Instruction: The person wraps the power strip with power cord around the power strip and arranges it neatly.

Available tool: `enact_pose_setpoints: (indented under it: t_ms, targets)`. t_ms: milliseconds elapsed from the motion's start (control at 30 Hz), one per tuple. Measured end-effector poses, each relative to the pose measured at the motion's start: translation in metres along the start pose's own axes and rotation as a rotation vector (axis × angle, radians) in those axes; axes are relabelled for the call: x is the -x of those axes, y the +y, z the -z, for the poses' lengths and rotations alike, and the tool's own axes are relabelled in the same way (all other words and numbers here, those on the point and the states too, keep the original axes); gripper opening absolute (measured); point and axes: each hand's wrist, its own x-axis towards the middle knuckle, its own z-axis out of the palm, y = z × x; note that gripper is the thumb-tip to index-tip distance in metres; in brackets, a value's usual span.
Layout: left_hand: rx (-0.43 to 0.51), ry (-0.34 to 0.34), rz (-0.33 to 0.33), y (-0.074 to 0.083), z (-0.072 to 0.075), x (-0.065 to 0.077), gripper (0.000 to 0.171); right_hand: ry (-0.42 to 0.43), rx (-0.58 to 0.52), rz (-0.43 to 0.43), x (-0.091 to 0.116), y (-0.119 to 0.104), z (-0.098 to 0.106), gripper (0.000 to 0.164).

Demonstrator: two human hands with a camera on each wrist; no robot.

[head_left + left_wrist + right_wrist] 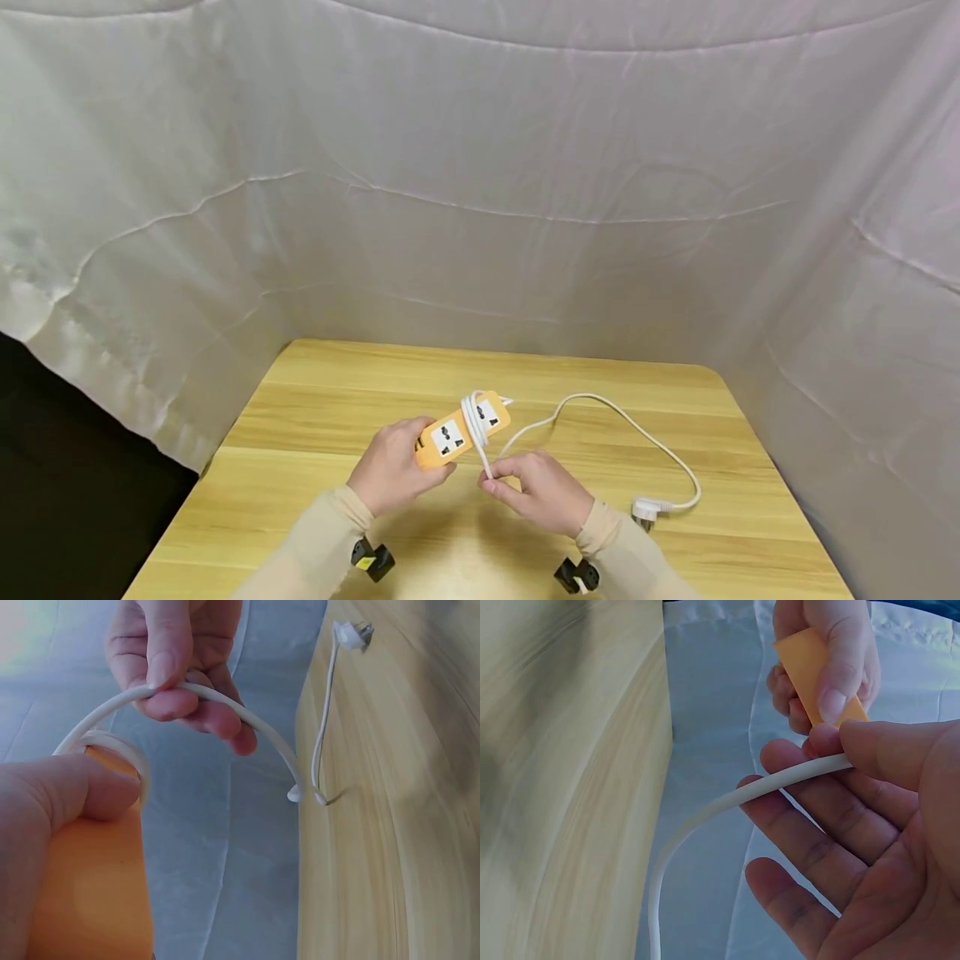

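My left hand point(395, 467) grips the lower end of an orange power strip point(429, 447), which tilts up to the right above the table. White sockets show on its upper face. Several turns of white cord point(475, 419) are wound around the strip near its far end. To the right, my right hand point(537, 489) pinches the cord between thumb and forefinger; in the right wrist view the cord point(780, 778) runs across the other fingers. From there the loose cord curves over the table to a white plug point(651, 508) lying at the right.
A wood-grain table point(337, 392) lies under both hands. Grey fabric point(480, 267) hangs behind it and at both sides. Small black devices point(372, 558) are worn at the wrists. A dark area point(75, 475) lies beyond the table's left edge.
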Motion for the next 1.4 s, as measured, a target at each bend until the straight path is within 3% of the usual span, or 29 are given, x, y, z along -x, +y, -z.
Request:
enact_pose_setpoints:
  t_ms: [667,867,1233,1400]
  targets:
    - [0.020,0.002,-0.068,0.009,0.003,0.004,0.057,0.014,0.018,0.204,0.003,0.010,-0.003,0.011]
    - [-0.003,0.006,-0.131,0.011,0.004,0.006,0.056,-0.012,0.048,0.249,0.001,0.012,0.001,0.012]
    - [0.079,-0.017,-0.181,0.017,0.005,0.008,0.056,-0.083,0.063,0.220,-0.005,0.025,0.013,0.010]
    - [0.124,-0.040,-0.236,0.019,0.004,0.008,0.054,-0.085,0.024,0.166,-0.011,0.033,0.023,0.040]
